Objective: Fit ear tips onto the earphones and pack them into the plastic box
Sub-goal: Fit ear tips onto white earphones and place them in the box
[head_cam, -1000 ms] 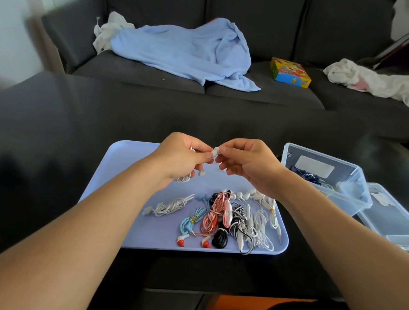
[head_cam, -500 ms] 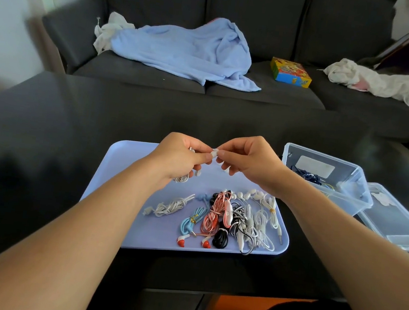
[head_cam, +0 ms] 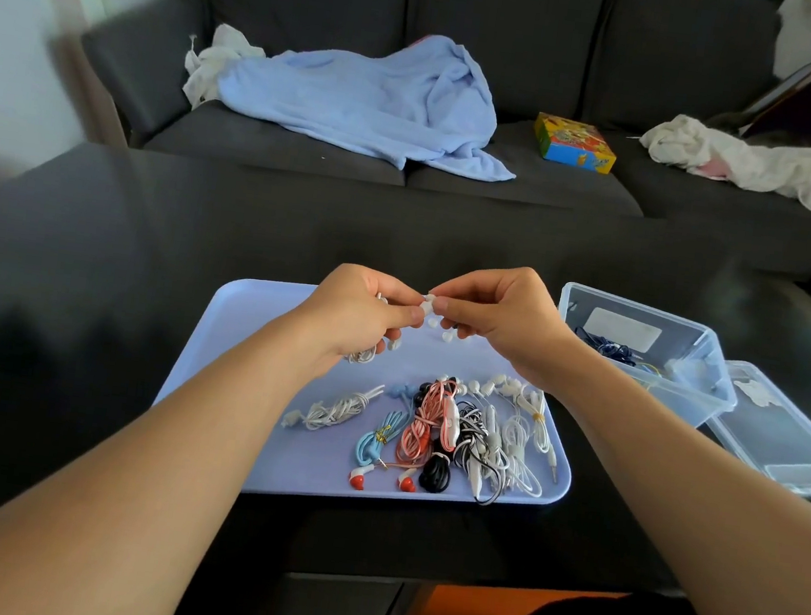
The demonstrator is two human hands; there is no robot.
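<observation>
Head view: both hands meet above the far half of the tray (head_cam: 236, 337). The left hand (head_cam: 356, 316) has its fingers curled round a white earphone (head_cam: 362, 354), whose coiled cord hangs below the palm. The right hand (head_cam: 499, 319) pinches a small white ear tip (head_cam: 428, 304) between thumb and forefinger, right against the left thumb — whether the tip is already seated on the bud is hard to tell, the fingers cover it. A few loose tips (head_cam: 447, 336) lie on the tray just under the hands. Nearer the person, bundled earphones (head_cam: 429, 428) lie in a row: white, blue, pink, black and striped cords. The clear box (head_cam: 690, 388) stands on the dark table (head_cam: 91, 268) just right of the tray, with a dark blue cord inside; its lid (head_cam: 795, 447) lies beside it, further right
</observation>
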